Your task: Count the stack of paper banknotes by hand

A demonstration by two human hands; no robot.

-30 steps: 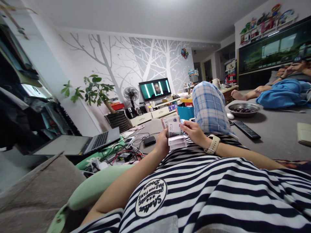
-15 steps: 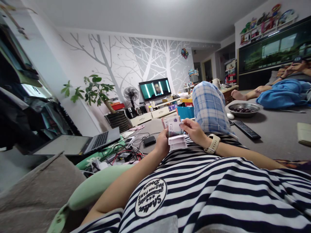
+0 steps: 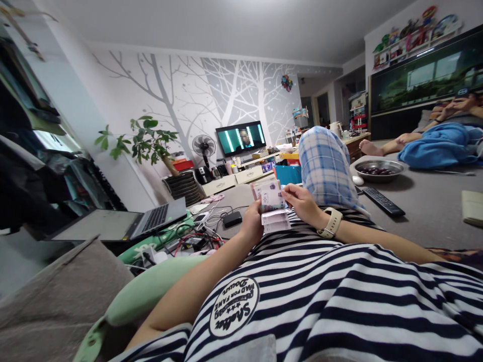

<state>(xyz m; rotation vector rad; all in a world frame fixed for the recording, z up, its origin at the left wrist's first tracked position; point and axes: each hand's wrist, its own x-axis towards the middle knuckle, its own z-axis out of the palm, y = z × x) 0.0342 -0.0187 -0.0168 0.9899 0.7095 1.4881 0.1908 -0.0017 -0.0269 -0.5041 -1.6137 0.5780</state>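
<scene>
A stack of pinkish-white paper notes, which look like banknotes (image 3: 270, 195), is held above my lap. My left hand (image 3: 252, 220) is closed around the lower left edge of the stack, its thumb on the front. My right hand (image 3: 302, 202) pinches the upper right edge of the notes between thumb and fingers. Below the top notes, several folded ends (image 3: 276, 221) hang down over the striped shirt. A pale watch (image 3: 332, 223) is strapped on my right wrist. The exact number of notes cannot be made out.
To the left are an open laptop (image 3: 156, 217), tangled cables and a black box (image 3: 232, 219). My raised knee (image 3: 324, 163) is in plaid cloth. On the right lie a remote control (image 3: 384, 202), a metal bowl of dark fruit (image 3: 380, 176) and another person's legs (image 3: 388, 146) beside a blue cloth (image 3: 437, 148).
My right fingers have shifted very slightly at the edge of the banknotes, and the top note's printed face sits a little differently. The left hand stays in place.
</scene>
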